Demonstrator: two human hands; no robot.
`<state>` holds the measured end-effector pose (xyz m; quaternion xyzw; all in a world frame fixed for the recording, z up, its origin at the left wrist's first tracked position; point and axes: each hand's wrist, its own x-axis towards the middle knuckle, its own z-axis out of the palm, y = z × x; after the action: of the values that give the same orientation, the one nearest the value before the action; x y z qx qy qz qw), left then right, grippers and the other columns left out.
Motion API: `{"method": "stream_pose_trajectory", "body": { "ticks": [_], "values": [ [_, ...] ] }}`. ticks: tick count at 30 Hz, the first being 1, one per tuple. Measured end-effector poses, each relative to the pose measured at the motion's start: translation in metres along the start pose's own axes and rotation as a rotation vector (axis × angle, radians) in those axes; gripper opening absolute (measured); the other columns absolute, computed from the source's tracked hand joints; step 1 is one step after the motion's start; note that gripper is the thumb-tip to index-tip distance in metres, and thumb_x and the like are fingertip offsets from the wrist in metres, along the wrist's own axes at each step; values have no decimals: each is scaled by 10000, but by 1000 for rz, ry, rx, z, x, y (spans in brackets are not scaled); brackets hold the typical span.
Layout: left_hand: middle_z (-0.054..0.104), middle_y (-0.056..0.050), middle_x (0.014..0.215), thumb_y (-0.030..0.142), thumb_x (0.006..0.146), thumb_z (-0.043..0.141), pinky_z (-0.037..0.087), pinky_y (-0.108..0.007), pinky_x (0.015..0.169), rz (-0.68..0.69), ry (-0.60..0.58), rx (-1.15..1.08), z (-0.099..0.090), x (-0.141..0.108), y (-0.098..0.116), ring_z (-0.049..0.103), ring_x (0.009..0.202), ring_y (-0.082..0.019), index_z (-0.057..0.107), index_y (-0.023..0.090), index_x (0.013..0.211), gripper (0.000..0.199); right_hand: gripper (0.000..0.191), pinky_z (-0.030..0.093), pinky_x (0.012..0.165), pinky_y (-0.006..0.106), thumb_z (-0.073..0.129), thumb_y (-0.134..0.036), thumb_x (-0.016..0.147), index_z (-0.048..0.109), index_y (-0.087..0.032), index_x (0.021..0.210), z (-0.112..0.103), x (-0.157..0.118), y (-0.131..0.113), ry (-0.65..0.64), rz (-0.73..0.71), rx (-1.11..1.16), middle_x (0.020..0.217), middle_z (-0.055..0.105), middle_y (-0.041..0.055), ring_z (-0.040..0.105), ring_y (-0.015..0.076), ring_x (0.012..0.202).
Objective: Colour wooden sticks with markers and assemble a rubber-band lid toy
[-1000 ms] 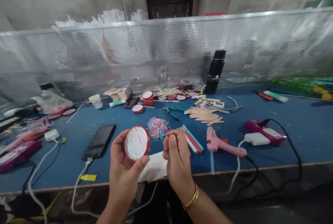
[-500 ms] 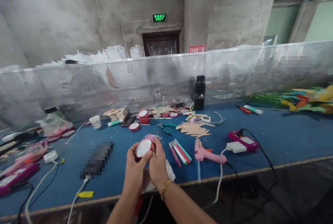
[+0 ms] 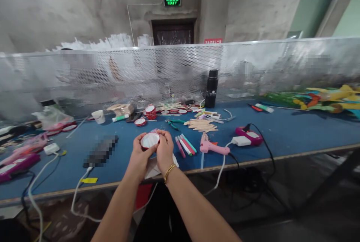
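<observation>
The round red-rimmed white disc (image 3: 150,142) looks smooth, the pink plastic glue gun (image 3: 213,147) faintly glossy, the pale wooden sticks (image 3: 201,125) matt.

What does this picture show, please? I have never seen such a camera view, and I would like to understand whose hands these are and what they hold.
There is no machine here: these are a person's own bare hands, seen from a camera worn on the head, looking forward and down. The left hand holds a round white piece with a red rim; the right hand is at its edge, its exact grip unclear. On the blue table lie markers, a pink glue gun and flat wooden sticks. A black bottle stands farther back.
</observation>
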<state>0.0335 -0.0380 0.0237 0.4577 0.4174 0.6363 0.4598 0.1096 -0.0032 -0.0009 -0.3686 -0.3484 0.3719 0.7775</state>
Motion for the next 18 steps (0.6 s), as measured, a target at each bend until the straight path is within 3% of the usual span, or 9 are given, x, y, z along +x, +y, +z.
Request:
{"method": "stream_pose_trajectory", "body": {
  "ticks": [3, 7, 18],
  "values": [
    [681, -4, 1048, 371, 610, 942, 536, -262, 726, -4, -10, -24, 1, 1, 1, 667, 837, -160, 528, 244, 1242, 766, 209, 520, 947, 370, 498, -236, 813, 701, -237, 864, 2, 4, 2, 17, 2, 2, 979, 763, 40, 655, 233, 985],
    [695, 8, 1078, 239, 504, 975, 546, -274, 819, 31, -63, -49, 0, -1, 4, 681, 915, -179, 536, 262, 1260, 874, 211, 528, 936, 371, 475, -249, 836, 684, -241, 861, 3, 5, 2, 26, 2, 15, 982, 759, 40, 651, 233, 980],
    [729, -4, 1093, 171, 511, 942, 537, -276, 862, 87, -122, -68, 1, -5, 5, 694, 942, -192, 526, 267, 1295, 892, 362, 517, 804, 334, 506, -543, 951, 640, -228, 832, 4, 0, -3, 27, 37, 64, 840, 691, 16, 603, 196, 825]
  ]
}}
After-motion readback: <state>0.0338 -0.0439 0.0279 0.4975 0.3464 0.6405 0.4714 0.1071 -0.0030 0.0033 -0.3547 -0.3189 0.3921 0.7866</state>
